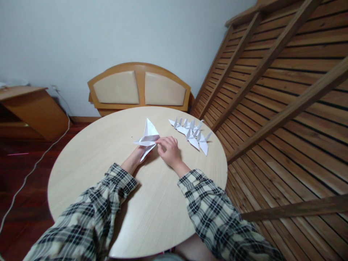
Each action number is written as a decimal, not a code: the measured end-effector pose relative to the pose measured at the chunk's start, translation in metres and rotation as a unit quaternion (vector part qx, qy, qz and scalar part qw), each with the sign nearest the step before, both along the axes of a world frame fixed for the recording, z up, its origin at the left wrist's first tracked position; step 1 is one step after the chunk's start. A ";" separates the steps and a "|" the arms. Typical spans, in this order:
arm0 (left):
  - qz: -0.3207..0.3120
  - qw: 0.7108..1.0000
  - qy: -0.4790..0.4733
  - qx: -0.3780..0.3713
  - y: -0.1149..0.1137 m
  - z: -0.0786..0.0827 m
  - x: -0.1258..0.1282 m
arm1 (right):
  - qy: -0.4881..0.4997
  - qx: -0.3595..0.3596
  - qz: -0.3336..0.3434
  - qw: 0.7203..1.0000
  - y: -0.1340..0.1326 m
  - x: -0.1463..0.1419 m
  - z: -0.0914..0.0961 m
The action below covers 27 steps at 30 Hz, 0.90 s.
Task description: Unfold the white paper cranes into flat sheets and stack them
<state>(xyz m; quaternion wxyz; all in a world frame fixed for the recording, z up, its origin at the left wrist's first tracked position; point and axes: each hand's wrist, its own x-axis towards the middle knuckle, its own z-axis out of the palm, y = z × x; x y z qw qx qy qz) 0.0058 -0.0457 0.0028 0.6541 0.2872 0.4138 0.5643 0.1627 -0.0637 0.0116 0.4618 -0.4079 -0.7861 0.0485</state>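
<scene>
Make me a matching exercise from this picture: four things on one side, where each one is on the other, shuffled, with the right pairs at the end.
Things
1. Folded paper
2. Paper cranes
3. Pale cable
4. Padded headboard

Places
A. Beyond the far edge of the table, in front of the pale wall
B. At the left hand and right hand
C. Left of the table, over the dark red floor
D. On the table, grouped to the right of both hands

Right pairs: 1-B, 2-D, 3-C, 4-A
</scene>
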 end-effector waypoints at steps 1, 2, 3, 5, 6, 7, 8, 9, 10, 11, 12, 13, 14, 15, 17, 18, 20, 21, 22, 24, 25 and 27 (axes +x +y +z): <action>0.003 1.000 -0.002 0.001 0.000 0.000 0.000 | 0.005 0.004 0.007 1.000 0.000 0.000 0.000; 0.003 1.000 -0.003 0.001 0.000 0.000 0.000 | 0.012 0.006 0.015 1.000 0.001 0.000 0.000; 0.000 1.000 -0.002 0.002 0.000 0.001 0.001 | 0.023 0.005 0.023 0.999 0.002 0.000 0.000; -0.015 1.000 0.010 0.008 -0.002 0.003 0.001 | 0.052 -0.005 0.036 0.998 0.004 0.000 -0.001; -0.026 0.999 0.020 0.010 -0.002 0.004 0.001 | 0.069 -0.012 0.042 0.997 0.006 0.000 -0.002; -0.037 0.999 0.031 0.013 -0.003 0.005 0.001 | 0.085 -0.021 0.049 0.995 0.007 0.000 -0.003; -0.046 0.998 0.041 0.014 -0.003 0.005 0.001 | 0.097 -0.029 0.056 0.993 0.008 0.000 -0.004; -0.051 0.997 0.048 0.015 -0.004 0.006 0.000 | 0.105 -0.037 0.062 0.992 0.009 0.000 -0.004; -0.054 0.997 0.053 0.014 -0.004 0.006 0.000 | 0.108 -0.044 0.067 0.991 0.009 0.000 -0.005; -0.053 0.997 0.057 0.013 -0.005 0.006 -0.001 | 0.105 -0.046 0.067 0.991 0.009 0.000 -0.005; -0.051 0.997 0.059 0.011 -0.005 0.007 -0.001 | 0.097 -0.047 0.062 0.992 0.009 0.001 -0.005; -0.048 0.997 0.060 0.009 -0.005 0.007 -0.002 | 0.088 -0.045 0.052 0.994 0.009 0.001 -0.005; -0.047 0.997 0.060 0.005 -0.006 0.008 -0.002 | 0.080 -0.042 0.039 0.995 0.008 0.001 -0.005; -0.047 0.997 0.058 0.003 -0.006 0.009 -0.002 | 0.072 -0.041 0.028 0.996 0.008 0.001 -0.005; -0.051 0.997 0.054 0.000 -0.007 0.010 -0.002 | 0.068 -0.045 0.015 0.997 0.008 0.002 -0.006; -0.054 0.997 0.052 -0.001 -0.007 0.011 -0.003 | 0.068 -0.049 0.015 0.996 0.009 0.002 -0.006; -0.061 0.997 0.041 -0.006 -0.007 0.010 -0.003 | 0.068 -0.055 0.022 0.996 0.009 0.002 -0.007; -0.065 0.997 0.033 -0.010 -0.007 0.010 -0.004 | 0.067 -0.056 0.025 0.996 0.009 0.003 -0.008; -0.070 0.997 0.024 -0.015 -0.006 0.009 -0.005 | 0.065 -0.058 0.028 0.996 0.009 0.003 -0.008; -0.079 0.997 0.011 -0.021 -0.005 0.007 -0.006 | 0.062 -0.061 0.031 0.996 0.009 0.003 -0.008; -0.083 0.996 0.009 -0.022 -0.005 0.007 -0.007 | 0.060 -0.063 0.032 0.996 0.009 0.003 -0.008; -0.098 0.995 0.005 -0.025 -0.005 0.007 -0.008 | 0.054 -0.064 0.032 0.996 0.009 0.003 -0.009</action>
